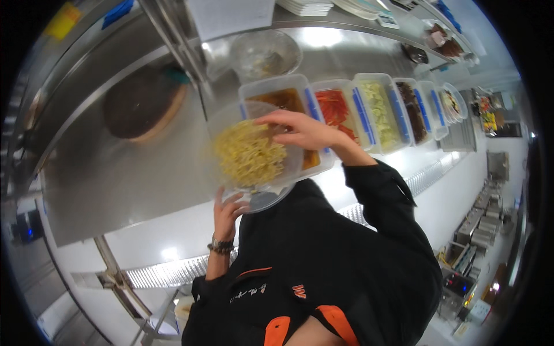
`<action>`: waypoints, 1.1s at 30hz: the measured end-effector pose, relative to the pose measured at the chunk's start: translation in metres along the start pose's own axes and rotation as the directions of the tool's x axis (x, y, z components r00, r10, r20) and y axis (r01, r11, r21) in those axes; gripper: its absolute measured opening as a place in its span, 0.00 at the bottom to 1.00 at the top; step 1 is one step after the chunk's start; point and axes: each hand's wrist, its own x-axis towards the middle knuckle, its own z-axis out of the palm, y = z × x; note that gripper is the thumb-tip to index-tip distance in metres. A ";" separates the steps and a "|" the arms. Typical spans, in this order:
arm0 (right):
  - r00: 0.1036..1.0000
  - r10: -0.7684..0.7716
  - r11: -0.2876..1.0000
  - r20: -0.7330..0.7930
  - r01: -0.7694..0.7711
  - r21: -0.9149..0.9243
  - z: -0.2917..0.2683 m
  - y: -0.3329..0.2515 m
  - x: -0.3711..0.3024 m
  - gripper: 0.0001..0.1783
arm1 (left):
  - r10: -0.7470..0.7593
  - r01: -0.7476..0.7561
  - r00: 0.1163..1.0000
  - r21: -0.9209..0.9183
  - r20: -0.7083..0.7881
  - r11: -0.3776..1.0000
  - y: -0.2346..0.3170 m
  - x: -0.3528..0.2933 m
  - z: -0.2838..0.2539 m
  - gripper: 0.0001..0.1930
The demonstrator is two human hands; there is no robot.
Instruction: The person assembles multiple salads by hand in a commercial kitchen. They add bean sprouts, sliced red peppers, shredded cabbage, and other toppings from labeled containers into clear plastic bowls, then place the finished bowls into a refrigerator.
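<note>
A clear plastic bowl full of pale yellow bean sprouts is in front of me at the counter's near edge. Beneath its near side shows another clear round piece, a bowl or a lid. My left hand grips these clear pieces from the near left, its fingers bent at the rim; how far it reaches under is hidden. Over the right part of the bowl, my right hand has its fingers stretched out and apart, with the tips at the sprouts. I see nothing held in it.
Rightward stand clear tubs: brown liquid, red strips, pale green pieces and dark strips. Behind the sprouts is a metal bowl. A round dark-topped board lies left on the steel counter. Overhead runs a shelf.
</note>
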 end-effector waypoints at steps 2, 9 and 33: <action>0.991 -0.115 0.974 -0.075 0.097 -0.207 -0.011 0.001 -0.007 0.29 | -0.028 0.028 1.000 0.024 0.011 0.999 -0.004 0.005 0.016 0.40; 0.748 0.249 0.896 -0.615 -0.419 -0.147 -0.115 0.158 -0.083 0.24 | -0.027 0.026 0.994 -0.014 -0.107 1.000 -0.038 -0.006 0.081 0.40; 0.883 0.007 0.844 -0.469 -0.257 -0.471 -0.169 0.237 -0.109 0.15 | 0.112 -0.165 0.905 -0.097 -0.411 0.982 -0.120 -0.056 0.191 0.41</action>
